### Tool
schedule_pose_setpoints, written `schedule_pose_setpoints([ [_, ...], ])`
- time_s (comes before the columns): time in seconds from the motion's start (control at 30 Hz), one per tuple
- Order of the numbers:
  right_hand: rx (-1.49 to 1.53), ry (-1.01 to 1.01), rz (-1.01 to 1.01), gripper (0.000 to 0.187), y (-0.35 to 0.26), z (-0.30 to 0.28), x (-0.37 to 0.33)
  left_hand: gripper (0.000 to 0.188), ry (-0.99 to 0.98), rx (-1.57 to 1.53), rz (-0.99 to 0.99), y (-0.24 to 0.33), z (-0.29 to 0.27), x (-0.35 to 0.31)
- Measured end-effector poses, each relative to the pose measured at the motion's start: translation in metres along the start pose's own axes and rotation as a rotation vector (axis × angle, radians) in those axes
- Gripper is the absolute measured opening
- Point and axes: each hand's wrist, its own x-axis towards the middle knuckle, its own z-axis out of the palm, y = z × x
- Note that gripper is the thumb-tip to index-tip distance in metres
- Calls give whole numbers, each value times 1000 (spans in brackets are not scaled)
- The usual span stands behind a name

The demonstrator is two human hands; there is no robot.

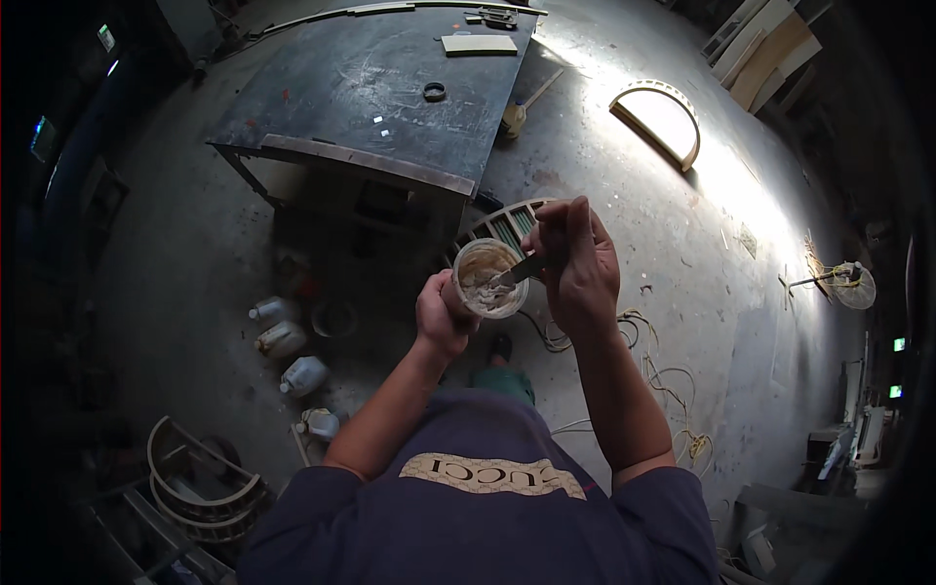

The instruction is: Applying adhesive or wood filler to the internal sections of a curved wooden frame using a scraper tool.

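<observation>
The left hand (444, 317) is wrapped around a round tub (499, 313), held out before the body, while the right hand (580, 263) grips a scraper (527, 269) whose blade dips into pale paste (478, 287) inside; beyond stands a dark table (341, 107)

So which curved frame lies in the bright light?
The half-round one right of the dark table; the frame behind the tub and those at lower left lie in shade.
</observation>
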Motion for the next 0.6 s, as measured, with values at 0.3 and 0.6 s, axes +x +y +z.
schedule_pose_setpoints([
  [0.3, 413, -43, 37, 67, 0, -5, 8, 20, 14, 17, -3, -1, -6, -6],
  [0.6, 330, -545, 12, 64, 3, -2, 3, 23, 174, -153, 117, 4, 32, -11],
])
